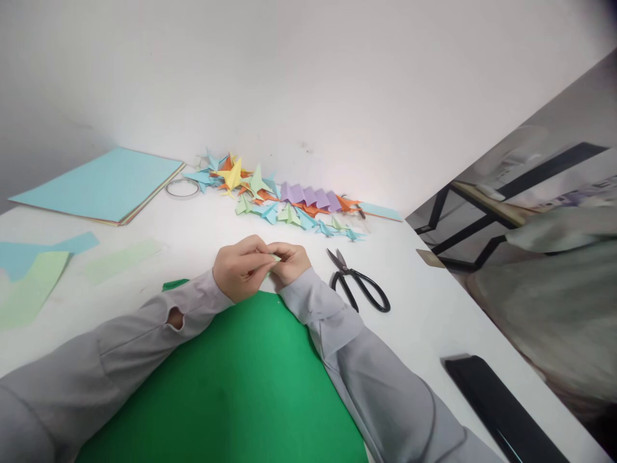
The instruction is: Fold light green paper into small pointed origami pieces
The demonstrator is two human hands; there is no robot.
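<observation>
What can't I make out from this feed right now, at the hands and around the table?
All in the head view:
- Small green paper: mostly hidden by the left hand and right hand; shape unclear.
- Blue scrap: cut off by the left edge.
- Black object: cut off by the bottom edge; identity unclear.
- Pale draped shape: blurred, cut off by the right edge.

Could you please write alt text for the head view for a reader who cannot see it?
A person's left hand and right hand meet at a small pale green paper over a white table. Beyond them lie colourful folded paper shapes, with a stack of blue-topped sheets to the left and black-handled scissors to the right.
</observation>
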